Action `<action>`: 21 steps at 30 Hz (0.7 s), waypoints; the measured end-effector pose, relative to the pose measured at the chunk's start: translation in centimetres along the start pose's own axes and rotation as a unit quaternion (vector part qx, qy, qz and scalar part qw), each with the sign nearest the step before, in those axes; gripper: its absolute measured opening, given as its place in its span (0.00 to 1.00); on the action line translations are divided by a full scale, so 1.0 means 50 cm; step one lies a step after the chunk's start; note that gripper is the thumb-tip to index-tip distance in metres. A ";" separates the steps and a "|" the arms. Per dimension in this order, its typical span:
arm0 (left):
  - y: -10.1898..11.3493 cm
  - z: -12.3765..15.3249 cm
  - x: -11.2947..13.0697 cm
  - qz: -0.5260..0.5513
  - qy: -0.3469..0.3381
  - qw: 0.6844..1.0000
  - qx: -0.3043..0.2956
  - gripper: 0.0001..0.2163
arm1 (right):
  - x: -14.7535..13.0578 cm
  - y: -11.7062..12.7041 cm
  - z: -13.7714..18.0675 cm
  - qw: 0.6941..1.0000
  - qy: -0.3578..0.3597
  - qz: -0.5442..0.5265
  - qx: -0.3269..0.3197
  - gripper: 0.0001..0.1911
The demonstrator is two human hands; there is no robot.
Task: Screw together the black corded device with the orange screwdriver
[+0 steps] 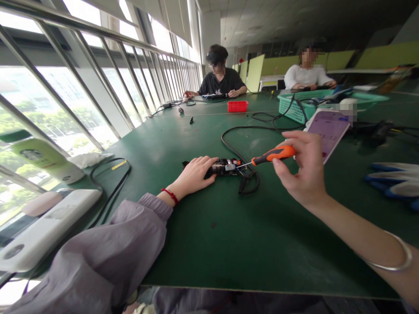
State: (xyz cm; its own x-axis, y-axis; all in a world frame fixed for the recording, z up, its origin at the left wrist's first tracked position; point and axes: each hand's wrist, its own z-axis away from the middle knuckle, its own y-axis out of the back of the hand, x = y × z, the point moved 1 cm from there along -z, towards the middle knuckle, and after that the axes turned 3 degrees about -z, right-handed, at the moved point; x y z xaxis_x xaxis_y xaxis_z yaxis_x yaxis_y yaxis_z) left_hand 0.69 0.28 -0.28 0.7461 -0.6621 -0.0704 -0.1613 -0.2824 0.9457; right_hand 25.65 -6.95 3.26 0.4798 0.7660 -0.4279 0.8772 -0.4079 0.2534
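My left hand (198, 174) is closed around the body of a black corded device (225, 167) lying on the green table, with its inner parts and small wires exposed. In my right hand (304, 168) is a screwdriver (275, 153) with an orange and black handle, pinched between the fingers. The screwdriver's thin metal shaft points left and its tip reaches the exposed parts of the device; whether it sits on a screw is too small to tell. A black cable (225, 135) runs from the device toward the back right.
A phone (329, 128) stands tilted behind my right hand. Farther back are a green basket (291, 109) and a red tray (237, 106). Blue-white gloves (396, 181) lie right; a bottle (46, 159) and white device (49, 231) are left. Two people sit across the table (248, 248).
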 end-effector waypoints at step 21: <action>0.002 -0.001 -0.001 -0.004 -0.001 1.000 -0.013 0.22 | -0.005 -0.001 0.000 0.999 -0.003 0.035 -0.004 0.15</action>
State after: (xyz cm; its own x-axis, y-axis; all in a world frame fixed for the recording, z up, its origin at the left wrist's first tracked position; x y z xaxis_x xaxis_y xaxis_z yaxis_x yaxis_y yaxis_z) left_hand 0.66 0.29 -0.18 0.7465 -0.6608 -0.0784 -0.1389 -0.2701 0.9528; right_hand 25.49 -7.14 3.35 0.5399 0.7324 -0.4148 0.8414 -0.4561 0.2898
